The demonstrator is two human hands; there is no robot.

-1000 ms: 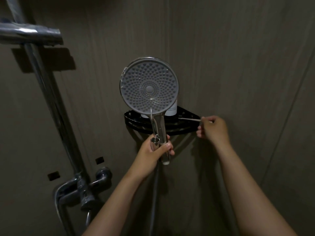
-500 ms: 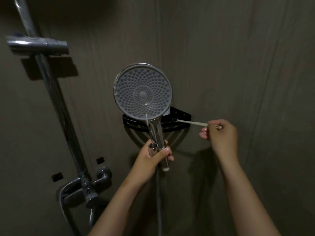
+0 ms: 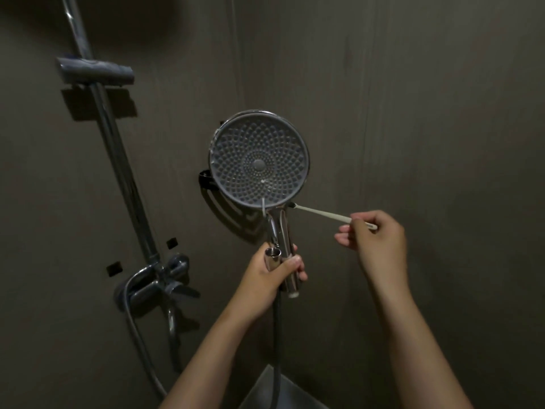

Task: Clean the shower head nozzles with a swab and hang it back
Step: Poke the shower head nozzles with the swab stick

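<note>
Swab sits pinched between the thumb and fingertips of my right hand, near its back end, with the other fingers loosely curled underneath. The thin pale stick slants up and to the left, and its dark tip reaches the lower right rim of the shower head, just beside the spot where the neck joins the disc. Whether the tip actually touches the rim I cannot tell.

My left hand is clamped round the lower part of the chrome handle, fingers wrapped across the front and thumb on the left side. It holds the shower head upright, with the round grey nozzle face turned toward me. The dark hose hangs straight down from under that hand.

Behind the disc, a bit of a black corner shelf shows at its left edge. Well to the left, the chrome slide rail carries the holder bracket up high and meets the mixer tap lower down.
</note>
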